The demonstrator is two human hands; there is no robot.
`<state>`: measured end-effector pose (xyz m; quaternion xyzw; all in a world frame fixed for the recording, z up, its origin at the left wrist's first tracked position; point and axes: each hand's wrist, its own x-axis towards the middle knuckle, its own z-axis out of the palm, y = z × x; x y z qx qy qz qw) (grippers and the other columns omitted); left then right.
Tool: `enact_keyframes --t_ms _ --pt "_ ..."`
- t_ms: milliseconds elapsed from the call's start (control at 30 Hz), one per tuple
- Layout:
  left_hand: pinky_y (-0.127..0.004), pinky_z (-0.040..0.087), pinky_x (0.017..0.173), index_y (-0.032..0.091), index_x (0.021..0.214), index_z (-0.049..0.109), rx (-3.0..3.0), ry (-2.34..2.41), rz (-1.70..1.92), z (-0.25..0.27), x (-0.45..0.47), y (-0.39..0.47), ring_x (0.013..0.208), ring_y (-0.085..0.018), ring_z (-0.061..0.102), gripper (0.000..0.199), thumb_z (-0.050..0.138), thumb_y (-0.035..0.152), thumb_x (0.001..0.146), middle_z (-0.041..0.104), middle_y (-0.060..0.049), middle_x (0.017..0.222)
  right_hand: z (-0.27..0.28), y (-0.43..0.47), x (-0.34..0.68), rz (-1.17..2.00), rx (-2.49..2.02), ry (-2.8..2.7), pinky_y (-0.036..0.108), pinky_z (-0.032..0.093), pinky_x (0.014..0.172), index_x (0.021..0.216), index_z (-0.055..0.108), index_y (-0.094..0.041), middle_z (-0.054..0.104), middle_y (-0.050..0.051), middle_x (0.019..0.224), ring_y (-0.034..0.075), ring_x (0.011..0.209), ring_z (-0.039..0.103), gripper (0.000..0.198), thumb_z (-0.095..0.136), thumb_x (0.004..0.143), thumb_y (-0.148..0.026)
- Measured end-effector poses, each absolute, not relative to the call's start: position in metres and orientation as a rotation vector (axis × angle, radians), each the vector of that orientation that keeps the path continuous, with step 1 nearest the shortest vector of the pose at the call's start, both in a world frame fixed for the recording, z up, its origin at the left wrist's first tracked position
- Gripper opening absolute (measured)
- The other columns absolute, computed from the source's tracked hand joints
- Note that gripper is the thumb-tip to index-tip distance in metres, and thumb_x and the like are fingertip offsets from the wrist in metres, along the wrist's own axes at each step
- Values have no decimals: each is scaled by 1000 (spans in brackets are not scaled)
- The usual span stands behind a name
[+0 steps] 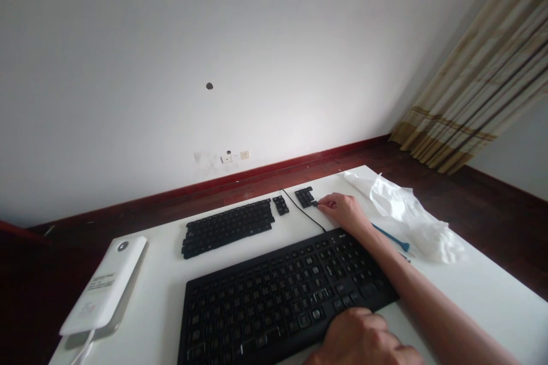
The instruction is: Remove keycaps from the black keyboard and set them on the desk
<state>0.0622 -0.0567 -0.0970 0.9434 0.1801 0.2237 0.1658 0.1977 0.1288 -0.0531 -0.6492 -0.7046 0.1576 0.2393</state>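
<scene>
A black keyboard (274,296) with its keycaps off lies on the white table, its bare key sockets showing. At the far edge my right hand (340,208) pinches a small black keycap (315,203) beside a block of number-pad keycaps (303,197). My left hand (363,339) is closed at the keyboard's front edge, knuckles up; what its fingers hold, if anything, is hidden. Behind the keyboard, loose keycaps (229,227) lie in rows as on a keyboard, with a smaller keycap group (281,205) to their right.
A white power bank (105,285) with a cable stands at the table's left. On the right lie a crumpled white plastic bag (402,205) and a blue tool (391,236). The keyboard's black cord (303,212) runs over the far edge. A wall rises behind the table (158,274).
</scene>
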Motion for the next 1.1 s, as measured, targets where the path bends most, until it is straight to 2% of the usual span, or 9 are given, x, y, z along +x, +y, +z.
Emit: enact_keyframes --t_ms 267,567,767,967,1100 --pt "-30 39 60 21 78 57 2694 478 754 -98 61 -56 61 -15 52 20 69 34 87 64 4 64 -54 132 194 406 -1821 -1915 33 51 81 91 82 -26 79 3 89 23 81 71 20 66 89 -39" --pt "-31 40 61 21 77 57 2748 424 687 -95 60 -53 64 -14 59 20 65 34 91 70 4 71 -53 130 197 349 -1780 -1953 33 51 78 92 81 -27 79 3 88 22 78 71 20 65 90 -38" --pt "-30 42 63 22 76 56 2739 432 736 -96 59 -52 65 -15 61 18 64 32 89 71 5 72 -33 125 221 250 -1811 -1934 33 51 75 92 80 -24 78 5 85 23 78 72 23 61 93 -38" --pt "-30 45 69 22 81 59 2748 426 697 -90 55 -51 68 -15 62 16 63 33 92 72 4 74 -4 99 289 362 -1932 -2036 32 51 69 96 81 -27 79 4 82 22 74 72 21 71 84 -41" --pt "-29 45 71 22 84 60 2748 426 684 -84 53 -50 68 -14 62 14 62 33 93 72 5 76 -2 73 309 574 -2093 -2026 33 50 63 91 81 -27 79 3 84 23 69 71 22 81 73 -38"
